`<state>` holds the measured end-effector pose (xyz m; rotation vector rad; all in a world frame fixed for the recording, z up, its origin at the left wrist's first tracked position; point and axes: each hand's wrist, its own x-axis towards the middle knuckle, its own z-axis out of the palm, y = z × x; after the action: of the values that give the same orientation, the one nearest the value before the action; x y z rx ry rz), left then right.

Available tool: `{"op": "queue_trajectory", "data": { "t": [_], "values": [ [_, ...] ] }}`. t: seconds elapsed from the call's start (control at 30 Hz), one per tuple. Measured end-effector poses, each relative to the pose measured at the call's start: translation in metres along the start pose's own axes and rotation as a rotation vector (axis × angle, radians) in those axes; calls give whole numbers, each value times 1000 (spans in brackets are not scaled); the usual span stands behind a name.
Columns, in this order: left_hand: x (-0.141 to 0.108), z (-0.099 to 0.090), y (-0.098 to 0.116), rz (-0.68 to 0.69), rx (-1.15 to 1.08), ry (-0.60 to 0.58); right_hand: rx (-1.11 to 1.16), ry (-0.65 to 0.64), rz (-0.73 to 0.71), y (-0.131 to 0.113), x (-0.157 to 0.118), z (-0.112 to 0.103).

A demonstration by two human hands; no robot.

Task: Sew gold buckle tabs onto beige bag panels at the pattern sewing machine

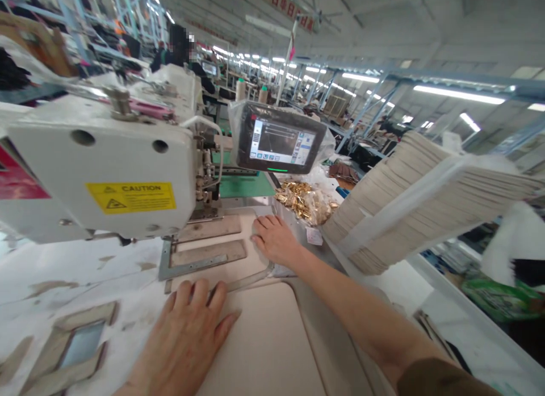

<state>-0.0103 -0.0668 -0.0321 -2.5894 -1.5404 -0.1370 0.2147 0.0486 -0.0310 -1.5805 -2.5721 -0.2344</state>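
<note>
A beige panel with rounded corners (256, 264) lies under the metal clamp frame (193, 266) of a sewing machine (97, 158). My right hand (275, 241) rests on the right end of this panel, palm down with fingers stretched out. Closer to me, a second beige panel (266, 339) lies flat, and a narrow grey-beige strip (251, 279) runs between the two. My left hand (189, 328) is palm down at the second panel's left side, fingers apart and slightly bent, near the strip. The tips of some left fingers are hard to make out.
A touch screen (281, 139) stands behind my right hand, beside a heap of gold-coloured metal pieces (298, 200). A tied stack of beige pieces (426, 197) leans at the right. A frame-shaped template (70, 345) lies front left. A person (179, 53) is in the background.
</note>
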Motion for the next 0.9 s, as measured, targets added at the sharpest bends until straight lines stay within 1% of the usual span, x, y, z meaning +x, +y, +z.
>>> {"op": "queue_trajectory", "data": {
  "t": [0.1,0.23,0.37,0.53,0.67,0.77,0.83,0.87,0.9],
  "values": [
    [0,2,0,23,2,-16,5,21,12,2,1,-1],
    [1,-1,2,9,6,-39,46,36,2,4,-1,6],
    [0,-2,3,-14,-4,-10,90,45,-51,11,1,13],
    [-3,4,1,-5,5,37,160,67,-154,26,9,20],
    [-3,8,1,5,38,49,204,93,-154,28,6,25],
    [-3,8,1,0,33,52,212,87,-182,26,2,24],
    [-4,9,0,-2,17,70,241,63,-223,32,5,18],
    [-4,9,-1,-2,9,79,255,56,-207,38,9,14],
    [-4,9,-1,-2,1,81,258,59,-148,46,15,10]
  ]
}}
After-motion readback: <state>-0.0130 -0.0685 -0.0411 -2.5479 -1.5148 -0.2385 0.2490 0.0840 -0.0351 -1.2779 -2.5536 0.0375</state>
